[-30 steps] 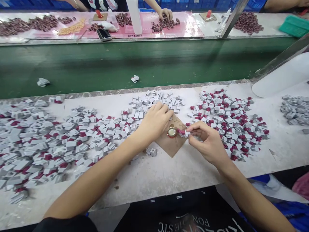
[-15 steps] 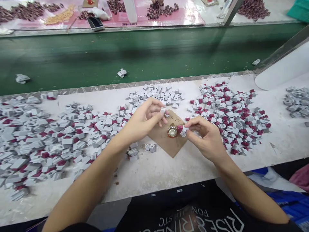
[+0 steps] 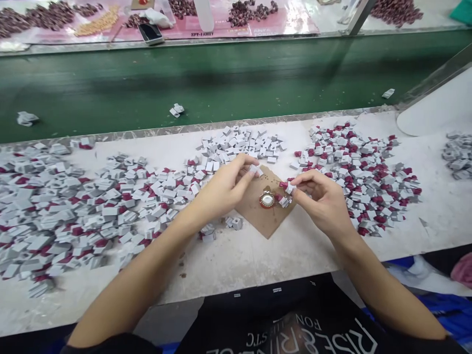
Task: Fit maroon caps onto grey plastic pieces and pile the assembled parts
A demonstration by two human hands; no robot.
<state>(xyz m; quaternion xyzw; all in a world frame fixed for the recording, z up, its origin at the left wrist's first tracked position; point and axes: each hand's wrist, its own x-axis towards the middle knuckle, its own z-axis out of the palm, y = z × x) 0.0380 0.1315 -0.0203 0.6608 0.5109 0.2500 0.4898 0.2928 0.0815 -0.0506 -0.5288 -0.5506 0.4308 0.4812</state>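
Observation:
My left hand (image 3: 236,181) pinches a small light-grey plastic piece (image 3: 255,170) between thumb and fingers, above the top edge of a brown cardboard square (image 3: 267,227). In my right hand (image 3: 324,199), thumb and forefinger grip a grey-and-maroon plastic piece (image 3: 290,188), its maroon end pointing left. Just below it, a second grey-and-maroon piece (image 3: 283,201) shows over the cardboard, beside a small round dish (image 3: 267,198) with a shiny pale centre and reddish rim. The two hands are apart, on either side of the dish.
Grey pieces (image 3: 243,143) lie behind my hands. Mixed grey and maroon pieces spread in a large heap (image 3: 81,211) at left and another heap (image 3: 368,172) at right. Beyond the table edge runs a green belt (image 3: 236,73) with a few loose pieces; a white post (image 3: 438,101) stands at right.
My right hand has lifted slightly away from the dish with its piece, and a second grey-and-maroon piece now shows below it. My left hand keeps its grey piece. The view has shifted slightly.

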